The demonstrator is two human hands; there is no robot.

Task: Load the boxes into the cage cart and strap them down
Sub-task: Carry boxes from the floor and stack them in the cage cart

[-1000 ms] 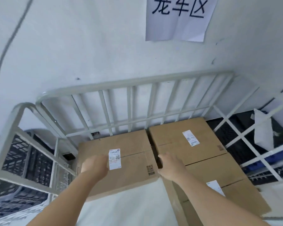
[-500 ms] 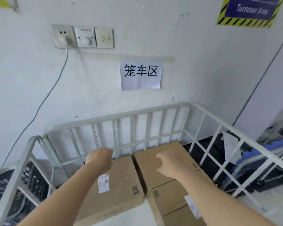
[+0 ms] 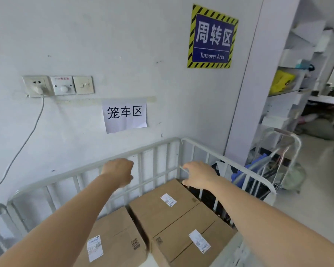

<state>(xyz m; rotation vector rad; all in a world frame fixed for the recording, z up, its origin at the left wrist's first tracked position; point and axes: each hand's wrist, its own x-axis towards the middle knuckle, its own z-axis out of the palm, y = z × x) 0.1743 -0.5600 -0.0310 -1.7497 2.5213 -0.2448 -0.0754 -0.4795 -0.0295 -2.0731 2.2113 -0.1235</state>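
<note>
Loading looks well along, strapping not begun. Three cardboard boxes sit inside the cage cart (image 3: 158, 146) in the lower middle of the frame: the left box (image 3: 114, 234), the far right box (image 3: 162, 207) behind it to the right, and the near right box (image 3: 183, 241) touching that one's front edge. All three lie flat with their labels up, packed close together. No strap shows anywhere in view (it may be out of frame), so by my reading the tie-down is all left to do; whether more boxes wait to be loaded I cannot tell.

Your left hand (image 3: 118, 173) hangs at frame centre, above the boxes and in front of the cart's back rail, back of the hand toward you, fingers drooping loosely curled with nothing in them. Your right hand (image 3: 200, 175) reaches right of centre toward the cart's far right corner, fingers relaxed and stretched forward, empty. Its fingertips (image 3: 183, 167) lie just beside the corner bars; whether they touch the metal I cannot tell.
</note>
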